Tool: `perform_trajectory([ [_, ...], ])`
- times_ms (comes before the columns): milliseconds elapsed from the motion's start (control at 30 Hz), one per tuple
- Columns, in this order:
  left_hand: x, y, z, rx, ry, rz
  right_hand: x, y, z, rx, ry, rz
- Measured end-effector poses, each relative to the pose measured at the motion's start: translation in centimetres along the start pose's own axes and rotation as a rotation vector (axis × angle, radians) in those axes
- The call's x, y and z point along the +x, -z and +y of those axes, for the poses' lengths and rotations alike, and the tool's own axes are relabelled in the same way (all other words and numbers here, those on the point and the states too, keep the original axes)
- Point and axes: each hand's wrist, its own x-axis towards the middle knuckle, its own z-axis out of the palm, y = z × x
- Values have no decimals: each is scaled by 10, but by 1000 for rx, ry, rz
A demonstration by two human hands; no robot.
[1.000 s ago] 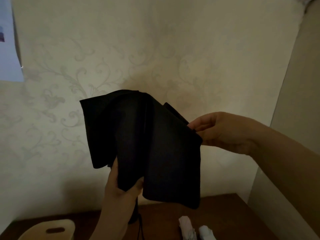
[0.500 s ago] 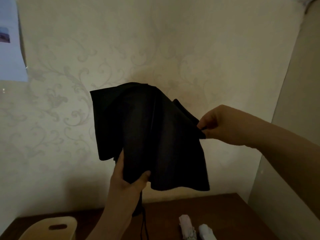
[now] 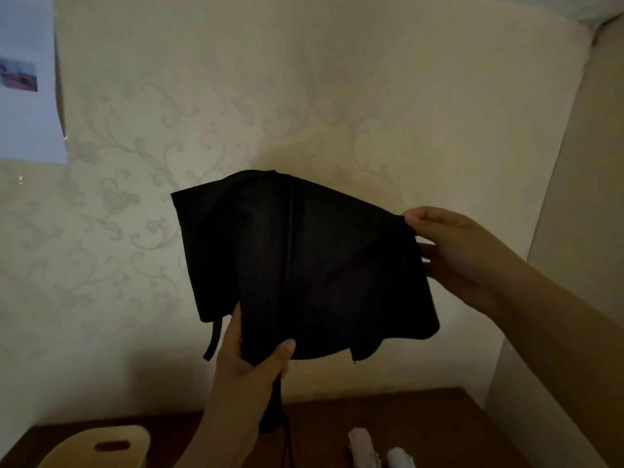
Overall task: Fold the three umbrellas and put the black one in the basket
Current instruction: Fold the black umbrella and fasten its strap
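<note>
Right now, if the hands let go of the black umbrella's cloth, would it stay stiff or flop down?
Probably flop: the black umbrella cloth already sags in loose folds between the left hand and right hand. It looks thin and light, and its strap dangles limply.

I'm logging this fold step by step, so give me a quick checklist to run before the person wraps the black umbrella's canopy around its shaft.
1. Left hand grips the black umbrella low on the gathered canopy: ok.
2. Right hand pinches the canopy's edge and holds it out to the side: ok.
3. Closing strap hangs free at the left, not trapped in the folds: ok.
4. Canopy panels lie flat and even: not ok, the cloth is bunched and creased.
5. Shaft fully collapsed: cannot tell, the canopy hides it.
6. Basket stands on the table with its opening free: cannot tell, only part of it shows.
</note>
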Motion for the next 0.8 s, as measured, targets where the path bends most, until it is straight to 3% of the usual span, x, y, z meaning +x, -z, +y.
perform_trajectory([
  [233,-1,-1,2,1,-6,-24,-2,11,0,189,251,-13],
  [333,-3,-3,3,28,-26,-29,-4,15,2,328,177,-98],
  [467,-4,-6,4,38,-41,-31,-6,14,7,62,84,-25],
  [667,-5,-4,2,56,-62,-33,-2,11,-18,-564,22,-162],
  [733,-7,-7,3,35,-49,-34,1,10,-24,-512,16,-172],
  [800,-7,-7,2,4,-40,-31,4,13,-25,-291,-17,-156],
])
